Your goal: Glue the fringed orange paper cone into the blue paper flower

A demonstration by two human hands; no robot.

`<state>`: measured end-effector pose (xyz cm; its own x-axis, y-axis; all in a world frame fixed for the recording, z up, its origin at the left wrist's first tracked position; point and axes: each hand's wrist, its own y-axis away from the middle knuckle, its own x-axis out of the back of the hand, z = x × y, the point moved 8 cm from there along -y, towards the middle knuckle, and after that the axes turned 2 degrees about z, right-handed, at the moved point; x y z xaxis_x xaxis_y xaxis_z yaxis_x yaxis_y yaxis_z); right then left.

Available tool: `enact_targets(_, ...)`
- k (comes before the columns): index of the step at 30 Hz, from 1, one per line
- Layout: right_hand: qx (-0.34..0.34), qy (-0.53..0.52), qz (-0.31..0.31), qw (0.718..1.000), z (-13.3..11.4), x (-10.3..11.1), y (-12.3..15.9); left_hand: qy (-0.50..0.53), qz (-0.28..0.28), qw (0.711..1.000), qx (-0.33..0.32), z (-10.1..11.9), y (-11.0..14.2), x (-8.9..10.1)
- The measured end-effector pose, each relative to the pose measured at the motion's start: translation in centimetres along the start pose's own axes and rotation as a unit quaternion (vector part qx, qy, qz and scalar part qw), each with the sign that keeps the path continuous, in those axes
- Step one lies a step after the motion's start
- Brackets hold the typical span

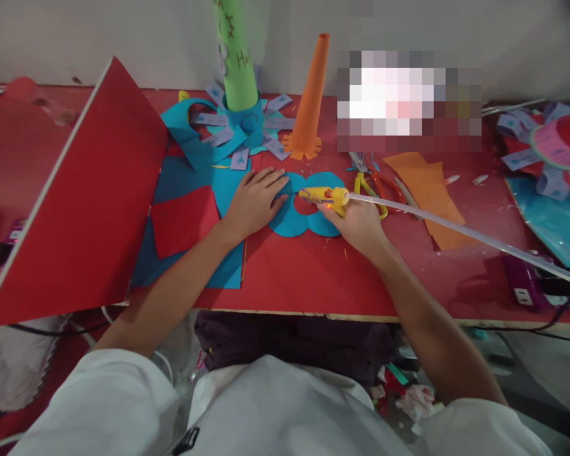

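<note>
My right hand (361,227) is closed around a yellow hot glue gun (319,194). A long clear glue stick (437,221) trails from the gun's back end toward the right edge. The nozzle points left, over a blue paper cut-out (289,223) with rounded lobes and a hole in its middle, where red shows. My left hand (256,199) lies flat with fingers stretched out, its fingertips on the left side of the cut-out. Left of that hand, a red paper piece (185,220) rests on a blue sheet (225,272).
Behind stand an orange paper cone (308,101) and a green paper tube (240,69) on a blue base with purple strips. Scissors (389,187) and orange paper (432,190) lie to the right. A red board (90,209) stands tilted at left; a purple power strip (527,285) sits front right.
</note>
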<state>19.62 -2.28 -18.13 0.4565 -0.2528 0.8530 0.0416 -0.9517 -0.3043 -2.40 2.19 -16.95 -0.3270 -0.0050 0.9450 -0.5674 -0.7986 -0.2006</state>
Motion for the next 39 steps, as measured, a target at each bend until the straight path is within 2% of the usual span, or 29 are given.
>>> enact_targets(21, 0.008, -0.037, -0.016, 0.999, -0.3, 0.1, 0.4, 0.013, -0.004, 1.000, 0.007, -0.1, 0.0, 0.1)
enact_targets(30, -0.042, -0.123, 0.020, 0.991, 0.5, 1.4, -0.1, 0.009, -0.007, 1.000, 0.008, -0.1, 0.0, 0.0)
enact_targets(34, -0.059, -0.174, 0.018, 0.983, 0.8, 1.8, -0.4, 0.011, -0.003, 1.000, 0.010, -0.1, 0.0, 0.1)
enact_targets(39, -0.066, -0.162, 0.016, 0.984, 0.9, 1.9, -0.4, 0.014, -0.003, 1.000, 0.008, -0.1, 0.0, 0.1)
